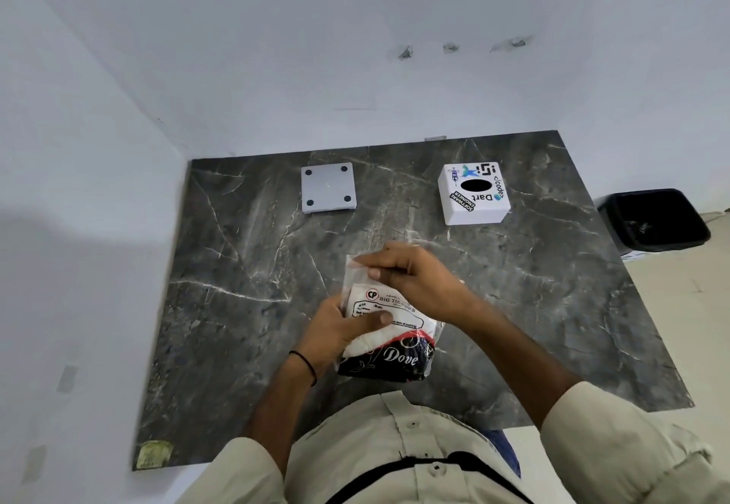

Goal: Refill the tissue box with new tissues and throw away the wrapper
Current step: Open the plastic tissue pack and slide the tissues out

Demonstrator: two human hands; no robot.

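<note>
Hands meet over the near middle of the table: the left hand (343, 325) wraps around the side of the tissue pack (389, 329), thumb pressed across its printed label, steadying it so it cannot slide. The right hand (411, 278) reaches across from above, fingers pinched on the clear flap at the pack's far end, which looks like the start of tearing or peeling the wrapper open. The tissues are still inside their plastic, the dark printed end turned toward the person.

Further off, the tissue box (474, 195) sits at the far right of the dark marble table (245, 266), oval slot showing dark, so it appears empty. Its flat grey base plate (328, 188), with four dark feet showing, lies well apart at the far left, probably taken off so the new stack can go in from below. A black bin (655, 219) stands on the floor just beyond the table's right edge, handy for the wrapper.
</note>
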